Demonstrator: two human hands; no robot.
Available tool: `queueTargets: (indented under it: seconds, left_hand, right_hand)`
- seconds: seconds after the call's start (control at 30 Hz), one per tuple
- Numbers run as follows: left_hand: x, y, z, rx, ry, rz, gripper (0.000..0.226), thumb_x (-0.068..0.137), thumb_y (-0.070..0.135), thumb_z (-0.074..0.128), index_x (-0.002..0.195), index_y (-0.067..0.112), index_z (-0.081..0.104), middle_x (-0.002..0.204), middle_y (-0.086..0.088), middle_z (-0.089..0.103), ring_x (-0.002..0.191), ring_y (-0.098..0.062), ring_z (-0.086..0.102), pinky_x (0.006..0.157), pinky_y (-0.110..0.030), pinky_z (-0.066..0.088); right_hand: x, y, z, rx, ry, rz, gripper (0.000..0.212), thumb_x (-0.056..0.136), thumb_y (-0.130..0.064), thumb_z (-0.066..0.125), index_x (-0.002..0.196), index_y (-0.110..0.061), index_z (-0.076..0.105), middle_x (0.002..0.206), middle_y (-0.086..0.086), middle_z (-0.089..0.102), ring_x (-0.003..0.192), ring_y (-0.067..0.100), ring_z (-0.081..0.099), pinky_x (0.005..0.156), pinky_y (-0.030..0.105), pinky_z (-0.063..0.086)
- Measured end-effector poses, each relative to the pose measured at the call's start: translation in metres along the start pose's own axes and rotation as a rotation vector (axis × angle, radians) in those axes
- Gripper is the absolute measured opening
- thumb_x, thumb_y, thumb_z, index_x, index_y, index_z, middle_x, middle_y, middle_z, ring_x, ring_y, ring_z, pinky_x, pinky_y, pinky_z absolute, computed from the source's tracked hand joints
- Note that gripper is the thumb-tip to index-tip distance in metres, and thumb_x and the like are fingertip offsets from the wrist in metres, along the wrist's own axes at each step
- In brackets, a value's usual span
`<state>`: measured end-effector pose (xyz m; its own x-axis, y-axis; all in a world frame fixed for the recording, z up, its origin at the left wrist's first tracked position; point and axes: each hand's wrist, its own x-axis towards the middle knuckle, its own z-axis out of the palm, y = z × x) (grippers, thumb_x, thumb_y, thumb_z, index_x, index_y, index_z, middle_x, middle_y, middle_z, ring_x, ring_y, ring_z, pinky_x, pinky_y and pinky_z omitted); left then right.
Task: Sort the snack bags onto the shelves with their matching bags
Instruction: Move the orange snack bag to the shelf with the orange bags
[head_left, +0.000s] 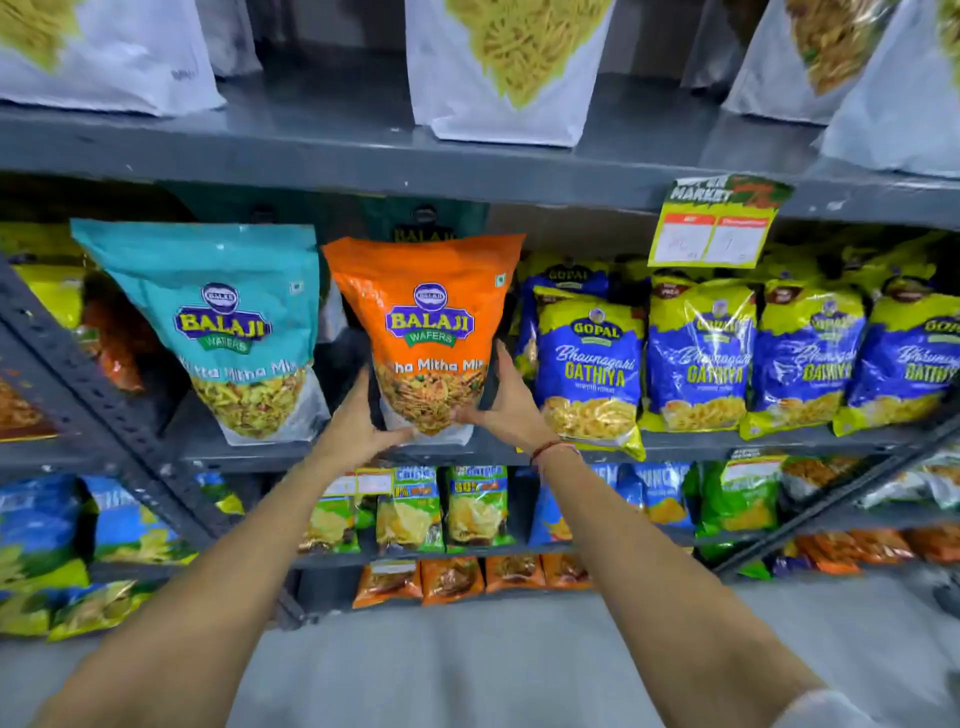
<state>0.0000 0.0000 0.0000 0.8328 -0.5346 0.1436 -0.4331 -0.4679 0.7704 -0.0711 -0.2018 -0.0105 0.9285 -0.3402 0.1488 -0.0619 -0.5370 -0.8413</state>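
An orange Balaji snack bag (428, 312) stands upright at the middle of the grey middle shelf (727, 441). My left hand (358, 426) grips its lower left corner and my right hand (506, 400) holds its lower right side. A teal Balaji bag (228, 322) stands just to its left. Behind the orange bag, a dark green Balaji bag (423, 226) shows only its top. Blue and yellow Gopal Gathiya bags (592, 364) line the same shelf to the right.
White bags of yellow snacks (498, 67) sit on the upper shelf. A yellow price tag (711, 228) hangs from that shelf's edge at right. Lower shelves hold green, blue and orange packets (410, 514). A slanted grey upright (88, 384) crosses at left.
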Motion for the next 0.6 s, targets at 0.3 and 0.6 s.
queueTargets:
  seconds: [0.3,0.6]
  left_hand:
    - [0.026,-0.050,0.024,0.032,-0.152,-0.138,0.096,0.063,0.020,0.083,0.139,0.009,0.024,0.143,-0.014,0.044,0.130,-0.032,0.041,0.104,-0.040,0.033]
    - [-0.012,-0.051,0.020,0.057,-0.219,-0.072,0.095,0.060,0.027,0.084,0.136,0.011,0.028,0.137,-0.013,0.050,0.125,-0.031,0.047,0.100,-0.041,0.040]
  right_hand:
    - [0.007,0.026,0.041,0.066,-0.072,0.208,0.081,0.069,-0.012,0.083,0.135,-0.008,0.036,0.134,0.013,0.055,0.126,0.027,0.049,0.106,0.042,0.042]
    - [-0.043,0.030,0.037,0.129,-0.021,0.148,0.071,0.064,-0.017,0.087,0.124,-0.012,0.049,0.121,0.007,0.064,0.110,0.017,0.058,0.096,0.036,0.050]
